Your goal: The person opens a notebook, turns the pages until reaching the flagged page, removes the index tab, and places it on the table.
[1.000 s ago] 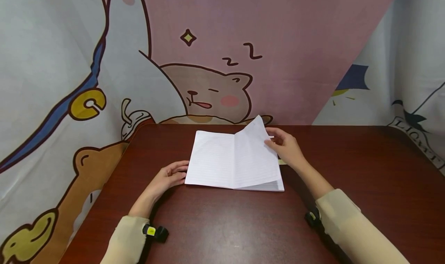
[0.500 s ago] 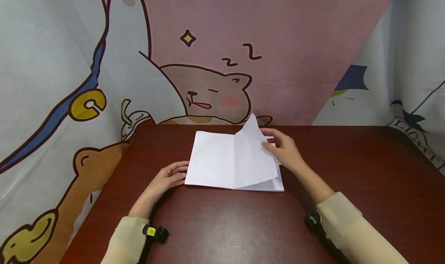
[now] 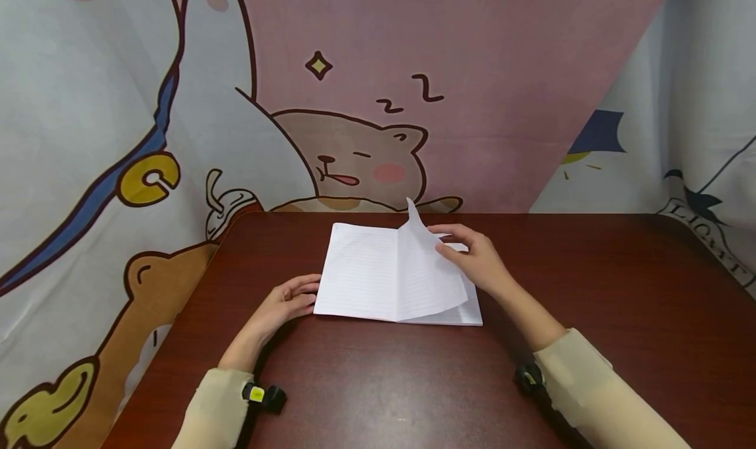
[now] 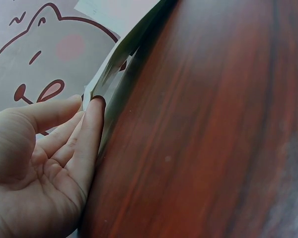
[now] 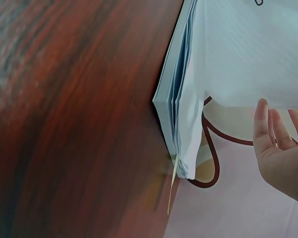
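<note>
An open notebook (image 3: pixel 363 272) with white lined pages lies on the table. At its left edge my left hand (image 3: pixel 288 299) pinches the border; the left wrist view shows the thumb on top and a finger (image 4: pixel 92 124) beneath. My right hand (image 3: pixel 481 258) holds the outer edge of a raised page (image 3: pixel 428 272) between thumb and fingers. That page is lifted off the right side and bends up toward the spine, its far corner pointing up. In the right wrist view the fingers touch the page's edge, while the stack of lower pages (image 5: pixel 181 89) lies below.
A dark red-brown wooden table (image 3: pixel 378 383) carries the notebook. A thin yellowish strip (image 5: pixel 172 186) sticks out from the notebook's side. Behind the table hangs a cartoon-printed cloth (image 3: pixel 502 107). Each sleeve has a small black camera (image 3: pixel 274 398) at the cuff.
My right hand has moved left with the page, whose far corner has swung toward the spine. More of the page beneath shows. The left hand has stayed in place.
</note>
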Demonstrator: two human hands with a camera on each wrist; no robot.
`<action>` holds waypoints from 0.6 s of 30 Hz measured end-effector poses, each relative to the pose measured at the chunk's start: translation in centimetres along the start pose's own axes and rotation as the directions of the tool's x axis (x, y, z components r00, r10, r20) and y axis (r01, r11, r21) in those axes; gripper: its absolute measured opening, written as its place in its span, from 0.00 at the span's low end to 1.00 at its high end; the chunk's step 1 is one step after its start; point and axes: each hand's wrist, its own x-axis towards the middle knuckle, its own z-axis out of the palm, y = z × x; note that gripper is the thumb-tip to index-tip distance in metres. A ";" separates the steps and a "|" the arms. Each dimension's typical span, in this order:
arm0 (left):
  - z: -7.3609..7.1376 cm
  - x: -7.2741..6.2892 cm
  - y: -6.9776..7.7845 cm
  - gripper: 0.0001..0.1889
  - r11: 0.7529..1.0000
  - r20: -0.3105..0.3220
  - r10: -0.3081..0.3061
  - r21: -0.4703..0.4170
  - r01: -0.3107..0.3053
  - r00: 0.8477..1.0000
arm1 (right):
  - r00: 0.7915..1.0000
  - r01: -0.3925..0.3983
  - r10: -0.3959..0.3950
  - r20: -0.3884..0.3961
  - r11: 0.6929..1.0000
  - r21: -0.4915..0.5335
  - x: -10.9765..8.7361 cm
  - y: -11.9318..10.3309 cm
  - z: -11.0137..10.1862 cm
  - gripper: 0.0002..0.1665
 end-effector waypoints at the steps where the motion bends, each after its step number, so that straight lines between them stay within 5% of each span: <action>1: 0.0 0.0 0.0 0.27 1.000 0.000 0.000 -0.002 0.000 1.000 | 1.000 0.010 -0.010 0.005 1.000 -0.005 0.0 0.0 0.1 0.20; 18: 0.1 0.0 0.0 0.27 1.000 -0.006 -0.004 -0.001 0.004 1.000 | 0.995 0.040 -0.043 0.091 0.999 0.034 0.1 -0.2 1.4 0.15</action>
